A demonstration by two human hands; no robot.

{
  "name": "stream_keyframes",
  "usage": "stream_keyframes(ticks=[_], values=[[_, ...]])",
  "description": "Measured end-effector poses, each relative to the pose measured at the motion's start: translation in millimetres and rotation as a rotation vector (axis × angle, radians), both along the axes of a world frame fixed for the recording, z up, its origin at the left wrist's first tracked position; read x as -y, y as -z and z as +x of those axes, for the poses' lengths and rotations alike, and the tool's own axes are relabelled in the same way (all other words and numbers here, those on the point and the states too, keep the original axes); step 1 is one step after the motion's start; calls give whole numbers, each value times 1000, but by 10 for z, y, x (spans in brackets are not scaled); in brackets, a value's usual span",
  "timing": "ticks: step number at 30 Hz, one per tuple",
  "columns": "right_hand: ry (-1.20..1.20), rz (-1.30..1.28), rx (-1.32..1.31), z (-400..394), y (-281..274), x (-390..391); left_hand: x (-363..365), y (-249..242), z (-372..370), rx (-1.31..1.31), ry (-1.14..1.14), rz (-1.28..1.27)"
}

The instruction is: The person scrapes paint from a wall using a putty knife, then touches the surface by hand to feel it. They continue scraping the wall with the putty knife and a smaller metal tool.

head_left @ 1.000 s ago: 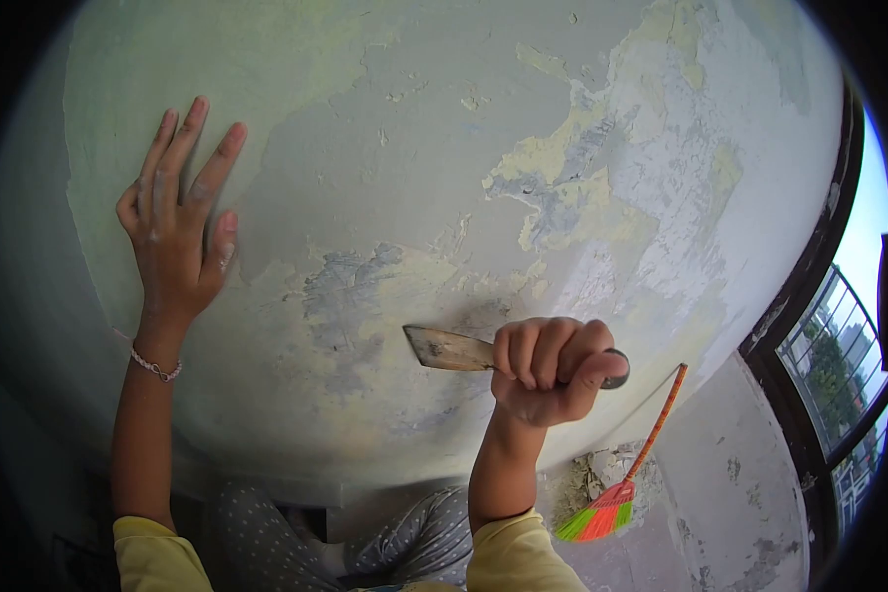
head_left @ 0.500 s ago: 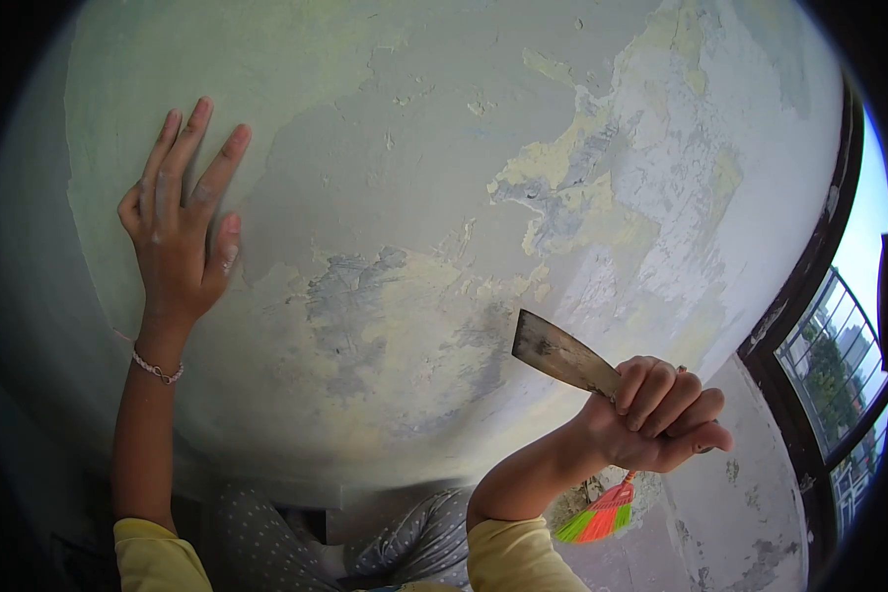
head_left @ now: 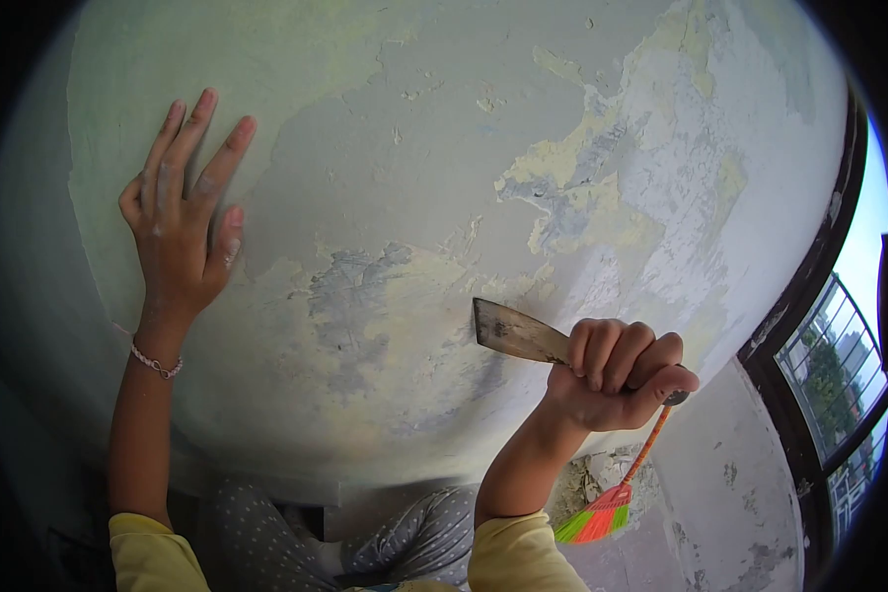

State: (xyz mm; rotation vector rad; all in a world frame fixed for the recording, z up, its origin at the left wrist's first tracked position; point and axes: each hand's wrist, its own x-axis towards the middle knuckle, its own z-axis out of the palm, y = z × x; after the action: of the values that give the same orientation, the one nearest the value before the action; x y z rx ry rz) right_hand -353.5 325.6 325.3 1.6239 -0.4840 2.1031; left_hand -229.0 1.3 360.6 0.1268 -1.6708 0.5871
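Note:
My left hand (head_left: 181,212) rests on the wall (head_left: 316,187) with its fingers spread, whitish dust on the skin. In my right hand (head_left: 622,370) a scraper (head_left: 518,331) is gripped by its handle, most of which the fingers hide; a dark handle end pokes out by the thumb. Its flat, stained metal blade points left, over the lower middle of the wall. Around the blade the wall shows grey patches and ragged edges of peeling pale yellow paint.
A small broom (head_left: 602,511) with green and orange bristles stands below my right hand. On the right is a dark-framed window (head_left: 809,296) with a railing outside. My legs in dotted grey trousers (head_left: 405,543) are at the bottom, below the wall.
My right hand has moved left and up with the scraper, bringing the blade farther left across the wall. More of the broom's handle now shows. My left hand stays nearly in place.

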Motion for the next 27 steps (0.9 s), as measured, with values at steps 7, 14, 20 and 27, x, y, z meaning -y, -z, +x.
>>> stream_keyframes(ticks=[7,14,20,27], values=[[-96,-169,-110,147,-64,-327,4,6,-3,-5,-1,10],[-192,7,64,114,99,209,19,11,-4,4,9,-3],[-10,-84,-21,29,-53,47,17,5,15,10,13,6],[-86,-164,-121,181,-138,-398,12,15,6,3,2,15]])
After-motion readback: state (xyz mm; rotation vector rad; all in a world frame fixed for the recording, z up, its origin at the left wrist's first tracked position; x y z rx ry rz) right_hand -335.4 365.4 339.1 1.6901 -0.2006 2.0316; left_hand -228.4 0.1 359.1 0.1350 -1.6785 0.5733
